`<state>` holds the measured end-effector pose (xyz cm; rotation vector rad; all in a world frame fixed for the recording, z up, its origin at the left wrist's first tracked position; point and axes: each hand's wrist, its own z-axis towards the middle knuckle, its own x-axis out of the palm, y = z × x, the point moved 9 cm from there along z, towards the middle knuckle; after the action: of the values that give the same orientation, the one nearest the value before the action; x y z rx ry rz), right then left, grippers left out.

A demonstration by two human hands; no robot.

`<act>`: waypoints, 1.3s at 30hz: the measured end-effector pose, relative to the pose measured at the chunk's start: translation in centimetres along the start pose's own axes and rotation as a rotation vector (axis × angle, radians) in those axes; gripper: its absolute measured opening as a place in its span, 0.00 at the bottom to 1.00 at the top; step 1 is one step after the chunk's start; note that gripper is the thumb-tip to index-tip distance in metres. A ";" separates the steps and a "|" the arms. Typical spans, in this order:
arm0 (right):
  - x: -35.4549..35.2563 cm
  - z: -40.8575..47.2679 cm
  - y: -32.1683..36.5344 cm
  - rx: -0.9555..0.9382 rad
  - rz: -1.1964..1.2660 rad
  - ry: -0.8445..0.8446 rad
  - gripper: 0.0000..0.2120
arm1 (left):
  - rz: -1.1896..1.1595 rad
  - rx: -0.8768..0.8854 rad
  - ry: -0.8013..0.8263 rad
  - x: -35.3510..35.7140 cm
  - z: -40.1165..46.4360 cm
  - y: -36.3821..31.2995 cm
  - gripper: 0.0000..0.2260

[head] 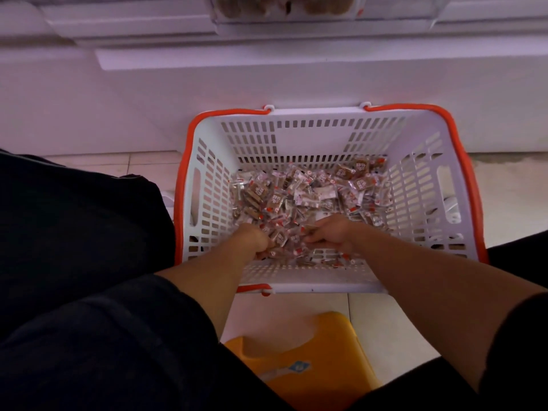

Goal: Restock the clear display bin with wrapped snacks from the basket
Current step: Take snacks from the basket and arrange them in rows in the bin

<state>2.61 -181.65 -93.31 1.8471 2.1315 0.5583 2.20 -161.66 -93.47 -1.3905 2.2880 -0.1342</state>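
Both hands are down in the white basket (326, 134) on the floor, left hand (256, 240) and right hand (332, 234) each with a grip curled round a clutch of wrapped snacks (311, 194). Those slippery little packets could easily spill from overfull fists on the long lift to the clear display bin (284, 8) above.

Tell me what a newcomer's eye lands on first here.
The white basket with its orange rim, centre frame on the tiled floor, bottom covered in small wrapped snacks. Both hands are down in that pile at the near side: the left hand and the right hand each have fingers curled into snacks. A yellow stool sits below, and the clear display bin shows at the top edge.
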 end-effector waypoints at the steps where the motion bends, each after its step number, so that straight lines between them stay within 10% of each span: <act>1: 0.1 -0.3 0.2 -0.006 0.006 0.014 0.11 | -0.030 0.007 0.022 0.0 -0.2 -0.1 0.09; 18: -0.6 -23.3 21.9 -0.462 0.134 0.294 0.17 | -0.017 0.632 0.363 -8.9 -22.3 -21.1 0.05; 39: -3.4 -36.1 29.4 -1.101 -0.054 -0.126 0.20 | -0.129 1.009 0.469 -10.1 -32.3 -27.5 0.10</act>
<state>13.20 -185.70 -48.05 1.1264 1.2902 1.2268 14.72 -171.16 -52.80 -0.9777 1.9103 -1.5408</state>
